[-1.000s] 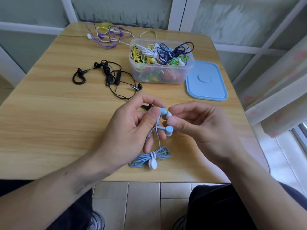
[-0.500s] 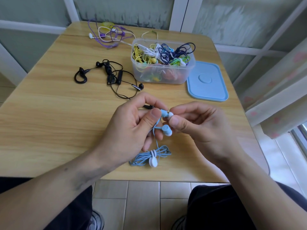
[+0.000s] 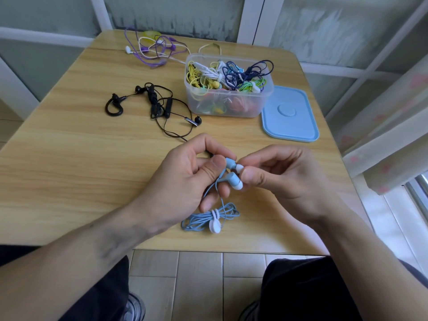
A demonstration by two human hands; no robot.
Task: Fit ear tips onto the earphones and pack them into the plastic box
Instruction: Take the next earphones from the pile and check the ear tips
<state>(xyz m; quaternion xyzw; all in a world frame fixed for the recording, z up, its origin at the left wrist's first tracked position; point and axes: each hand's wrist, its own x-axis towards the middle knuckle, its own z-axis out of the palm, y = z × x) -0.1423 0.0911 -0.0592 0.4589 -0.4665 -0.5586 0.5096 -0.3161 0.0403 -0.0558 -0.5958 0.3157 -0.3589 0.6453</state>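
Note:
My left hand (image 3: 185, 179) grips a light blue earbud (image 3: 229, 162) between thumb and fingers, just above the table's near edge. My right hand (image 3: 284, 179) pinches a white ear tip (image 3: 239, 168) against that earbud's nozzle. The second blue earbud (image 3: 234, 180), with a white tip on it, hangs just below between both hands. Its blue cable bundle (image 3: 209, 219), tied with a white clip, lies on the table under my hands. The clear plastic box (image 3: 228, 107) stands at the back, holding several coiled earphones in many colours.
A blue lid (image 3: 290, 114) lies flat to the right of the box. Black earphones (image 3: 152, 104) sprawl to the left of the box; purple and white earphones (image 3: 154, 50) lie tangled at the far edge. The wooden table (image 3: 69, 158) ends close to my knees.
My hands have drawn slightly closer together, and the white tip now sits against the upper earbud. The hanging earbud has swung a little.

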